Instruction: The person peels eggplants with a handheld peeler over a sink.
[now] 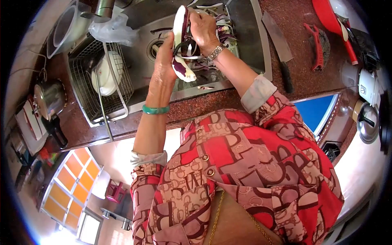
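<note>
Over the sink (141,77), my left hand (164,57) is closed round a long eggplant (179,30), its thumb along the left side. Most of the eggplant is peeled white, with purple skin left along one edge and in a patch near the lower end. My right hand (203,30) is closed at the eggplant's right side, fingers curled and partly hidden. Below it, between the hands, shows a dark curved tool (188,45) that looks like a peeler. Purple and white peelings (223,28) lie heaped in the sink beside and behind my right hand.
A wire dish rack (126,87) with a white bowl (108,75) stands at the sink's left. Beneath the faucet (104,9) hangs a clear plastic bag (114,30). A cleaver (277,38) lies on the counter to the right, near a red mesh item (318,47).
</note>
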Demonstrator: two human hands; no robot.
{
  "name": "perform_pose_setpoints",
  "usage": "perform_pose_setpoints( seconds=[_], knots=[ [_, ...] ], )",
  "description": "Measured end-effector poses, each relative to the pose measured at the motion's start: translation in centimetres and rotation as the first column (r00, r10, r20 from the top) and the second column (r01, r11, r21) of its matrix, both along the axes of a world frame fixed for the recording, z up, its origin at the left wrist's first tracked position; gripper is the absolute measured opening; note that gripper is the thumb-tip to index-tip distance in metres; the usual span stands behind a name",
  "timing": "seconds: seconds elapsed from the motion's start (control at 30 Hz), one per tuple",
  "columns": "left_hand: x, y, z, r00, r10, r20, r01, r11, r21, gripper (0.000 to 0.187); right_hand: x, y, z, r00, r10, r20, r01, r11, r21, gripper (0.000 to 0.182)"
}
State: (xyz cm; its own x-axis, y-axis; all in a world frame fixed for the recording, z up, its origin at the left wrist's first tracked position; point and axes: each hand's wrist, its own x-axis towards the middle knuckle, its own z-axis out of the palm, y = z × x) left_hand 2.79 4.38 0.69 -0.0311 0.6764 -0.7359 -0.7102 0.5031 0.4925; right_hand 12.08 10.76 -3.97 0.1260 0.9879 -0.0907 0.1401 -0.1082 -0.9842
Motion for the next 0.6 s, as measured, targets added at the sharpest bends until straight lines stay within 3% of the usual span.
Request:
perform_pose_setpoints(
  seconds=[0.03, 0.07, 0.1, 0.13, 0.17, 0.23, 0.27, 0.33, 0.37, 0.4, 0.47, 0.53, 0.6],
  knots=[
    [-0.1, -0.2, -0.2, 0.998, -0.059, -0.031, 0.059, 0.998, -0.013, 0.032, -0.3, 0.6, -0.2, 1.0, -0.015, -0.01, 0.016, 0.994, 0.112, 0.039],
    [-0.4, -0.4, -0.7, 0.991, -0.118, -0.06, 0.117, 0.993, -0.026, 0.031, 0.3, 0.6, -0.4, 0.996, 0.016, 0.091, -0.019, 0.999, 0.039, 0.035],
    [-1.0, -0.5, -1.4, 0.991, -0.117, -0.059, 0.116, 0.993, -0.026, 0.031, -0.1, 1.4, -2.2, 0.976, -0.042, 0.212, 0.003, 0.984, 0.18, 0.038],
    [-1.6, -0.7, -2.0, 0.982, -0.159, 0.1, 0.164, 0.985, -0.047, 0.031, -0.5, 2.0, -2.9, 0.94, -0.116, 0.321, 0.008, 0.948, 0.319, 0.041],
    [-2.0, -0.8, -2.6, 0.947, -0.193, 0.257, 0.215, 0.975, -0.06, 0.031, -0.3, 2.2, -3.7, 0.94, -0.115, 0.321, 0.007, 0.948, 0.319, 0.041],
    [-1.8, -1.1, -2.2, 0.952, -0.163, 0.258, 0.197, 0.974, -0.114, 0.033, 0.3, 2.7, -2.6, 0.992, -0.063, 0.112, 0.052, 0.994, 0.1, 0.043],
    [-1.6, -1.4, -1.9, 0.957, -0.133, 0.257, 0.18, 0.969, -0.17, 0.034, 0.8, 3.3, -2.0, 0.992, -0.064, 0.111, 0.053, 0.994, 0.101, 0.043],
    [-1.2, -1.8, -0.8, 0.949, -0.094, 0.301, 0.149, 0.975, -0.164, 0.038, 1.6, 4.1, -0.6, 0.975, 0.08, 0.206, -0.034, 0.975, -0.22, 0.047],
    [-1.1, -2.1, 0.0, 0.945, -0.155, 0.287, 0.21, 0.962, -0.175, 0.042, 1.5, 4.9, -2.8, 0.957, -0.007, 0.292, 0.027, 0.998, -0.065, 0.047],
    [-0.9, -2.3, 0.9, 0.937, -0.216, 0.273, 0.272, 0.944, -0.186, 0.045, 1.7, 5.1, -2.5, 0.956, -0.009, 0.292, 0.029, 0.998, -0.064, 0.047],
    [-0.6, -2.9, 1.9, 0.945, -0.211, 0.251, 0.27, 0.934, -0.233, 0.045, 2.3, 5.8, -1.8, 0.999, 0.03, -0.018, -0.034, 0.963, -0.267, 0.049],
    [-1.0, -3.8, 2.2, 0.909, -0.233, 0.346, 0.326, 0.914, -0.241, 0.046, 3.2, 6.5, -1.2, 0.983, -0.006, 0.181, 0.05, 0.969, -0.241, 0.054],
    [-1.8, -4.4, 1.6, 0.877, -0.327, 0.351, 0.407, 0.895, -0.181, 0.047, 4.7, 6.7, -2.0, 0.986, -0.098, 0.138, 0.125, 0.971, -0.202, 0.055]
  ],
)
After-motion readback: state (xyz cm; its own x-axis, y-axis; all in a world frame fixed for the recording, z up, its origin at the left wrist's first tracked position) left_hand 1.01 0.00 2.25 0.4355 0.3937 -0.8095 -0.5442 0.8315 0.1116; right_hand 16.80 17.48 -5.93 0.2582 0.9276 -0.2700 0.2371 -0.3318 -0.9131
